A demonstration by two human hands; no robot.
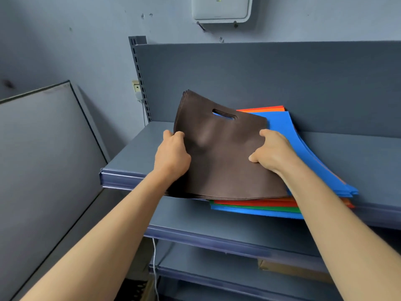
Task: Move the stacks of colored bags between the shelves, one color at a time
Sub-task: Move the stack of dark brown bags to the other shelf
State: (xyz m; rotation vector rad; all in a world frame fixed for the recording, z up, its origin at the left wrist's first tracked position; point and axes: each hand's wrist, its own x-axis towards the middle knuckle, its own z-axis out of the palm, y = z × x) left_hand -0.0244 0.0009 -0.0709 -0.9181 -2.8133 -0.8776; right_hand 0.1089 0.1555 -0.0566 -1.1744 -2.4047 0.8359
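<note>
1. Forearms reach up from the bottom edge; my left hand (173, 157) and right hand (272, 152) each close their grip on a side of the brown bag stack (221, 153).
2. It tilts up off the blue bags (303, 148) on the top shelf (130, 157).
3. I would pinch every brown layer and lift evenly, leaving the blue stack behind.
4. Orange bags (261, 109) lie underneath.

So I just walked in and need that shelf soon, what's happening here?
A person is holding a stack of brown bags with both hands: the left hand grips its left edge, the right hand its right edge. It is tilted up above the blue bags and orange bags on the upper shelf. More colored bags lie lower down.
</note>
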